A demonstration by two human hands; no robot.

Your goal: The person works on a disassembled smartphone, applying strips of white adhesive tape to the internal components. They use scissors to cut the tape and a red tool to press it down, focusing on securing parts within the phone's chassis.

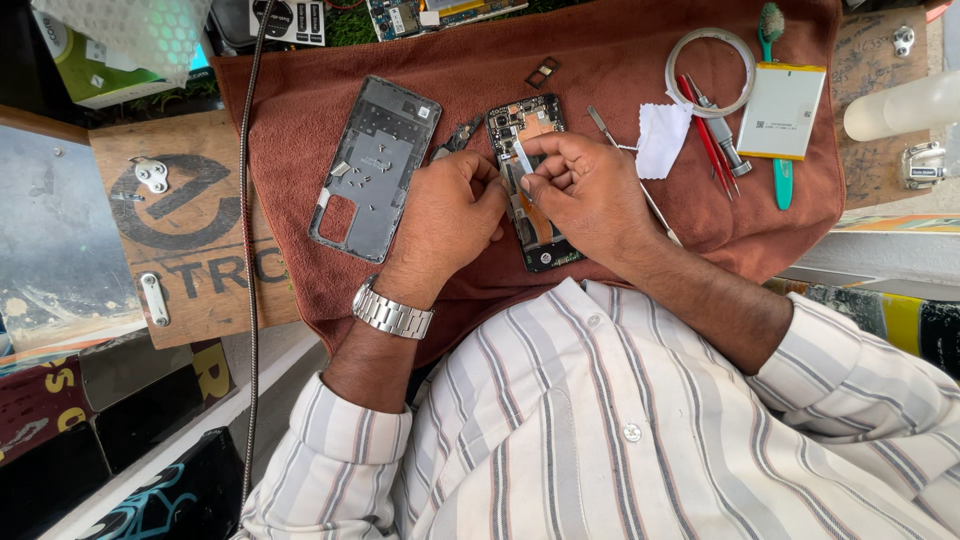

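left hand (448,215): fingers curled, pinning phone (530,180) steady
right hand (590,190): pinching strip (522,158) over phone
back cover (375,165): 9 o'clock, parked aside

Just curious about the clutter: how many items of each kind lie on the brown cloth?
Opened phone: 1
Phone back cover: 1
Battery: 1
Tape roll: 1
Toothbrush: 1
White wipe: 1
SIM tray: 1
Total: 7
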